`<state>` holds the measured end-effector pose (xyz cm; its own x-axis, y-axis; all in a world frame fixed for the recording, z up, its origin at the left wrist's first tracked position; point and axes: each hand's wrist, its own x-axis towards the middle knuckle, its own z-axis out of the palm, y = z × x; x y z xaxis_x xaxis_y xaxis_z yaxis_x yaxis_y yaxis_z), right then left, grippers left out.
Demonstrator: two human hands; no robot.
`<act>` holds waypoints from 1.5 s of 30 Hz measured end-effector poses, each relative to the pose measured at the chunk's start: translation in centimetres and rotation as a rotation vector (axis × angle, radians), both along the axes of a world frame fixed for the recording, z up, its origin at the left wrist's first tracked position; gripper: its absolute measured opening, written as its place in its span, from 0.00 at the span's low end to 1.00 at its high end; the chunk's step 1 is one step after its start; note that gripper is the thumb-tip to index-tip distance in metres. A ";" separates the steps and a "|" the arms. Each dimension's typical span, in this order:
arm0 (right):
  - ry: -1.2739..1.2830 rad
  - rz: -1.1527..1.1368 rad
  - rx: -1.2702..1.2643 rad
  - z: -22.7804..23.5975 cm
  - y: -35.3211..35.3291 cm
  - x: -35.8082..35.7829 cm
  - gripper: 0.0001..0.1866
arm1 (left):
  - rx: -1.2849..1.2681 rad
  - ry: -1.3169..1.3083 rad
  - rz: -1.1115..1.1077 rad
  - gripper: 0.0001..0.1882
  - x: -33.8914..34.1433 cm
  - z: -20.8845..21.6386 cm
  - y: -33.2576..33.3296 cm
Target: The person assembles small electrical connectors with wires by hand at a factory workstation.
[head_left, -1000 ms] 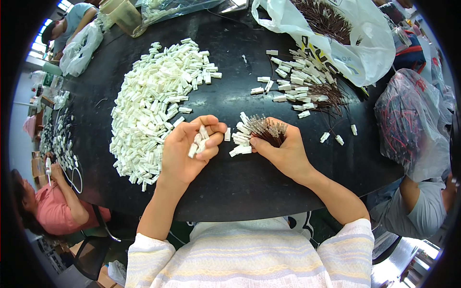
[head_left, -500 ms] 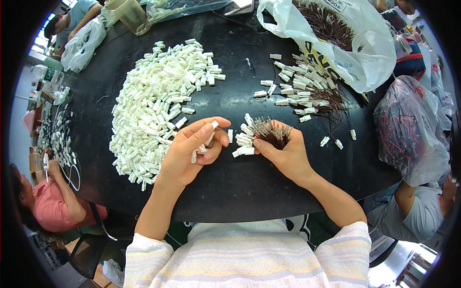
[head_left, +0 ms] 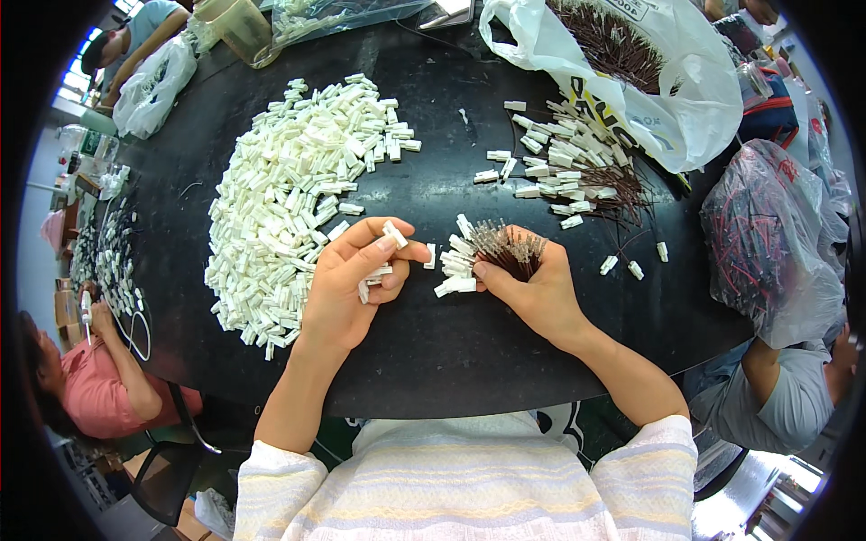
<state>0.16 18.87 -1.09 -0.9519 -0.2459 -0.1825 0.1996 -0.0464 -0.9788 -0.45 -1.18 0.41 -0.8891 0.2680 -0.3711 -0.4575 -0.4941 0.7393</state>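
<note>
My left hand [head_left: 354, 268] is closed around several small white plastic connector housings, one white housing [head_left: 394, 235] pinched at its thumb and fingertips. Between my thumb and fingers, my right hand [head_left: 534, 284] grips a bundle of dark brown wires [head_left: 511, 250] with metal terminals at their upper ends. White housings [head_left: 457, 267] stick out at the left side of that bundle. A single housing [head_left: 430, 256] shows in the gap between my hands, close to the left fingertips. Left of my left hand spreads a big heap of white housings [head_left: 280, 198].
Wires with white housings [head_left: 577, 167] lie in a pile beyond my right hand. Behind them a white plastic bag [head_left: 695, 117] holds more brown wires. A clear bag [head_left: 767, 243] stands at the right table edge. Other people sit around the black table [head_left: 433, 361].
The housing at my left fingertips has turned and shifted slightly, and the left fingers have moved a little. My right hand keeps its hold on the wires, nearly still.
</note>
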 end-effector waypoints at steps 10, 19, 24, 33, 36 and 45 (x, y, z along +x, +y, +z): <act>0.116 -0.001 0.077 -0.6 -0.2 0.3 0.05 | -0.033 0.001 -0.035 0.07 0.7 -0.1 0.7; 0.188 -0.018 0.127 -0.8 -0.2 0.3 0.05 | -0.148 0.069 -0.086 0.09 1.0 -0.2 1.1; 0.188 0.029 0.238 -0.1 0.0 0.3 0.06 | -0.615 0.335 -0.102 0.07 1.5 -0.3 1.9; 0.136 0.002 0.044 -1.2 0.3 0.2 0.04 | -0.650 0.298 -0.159 0.08 1.4 -0.1 1.8; 0.140 0.071 0.124 -0.8 0.3 0.3 0.04 | -0.686 0.437 -0.128 0.09 1.5 -0.6 1.9; 0.080 0.072 0.059 -0.2 0.0 0.1 0.03 | 0.095 0.023 -0.134 0.18 0.0 -0.2 0.2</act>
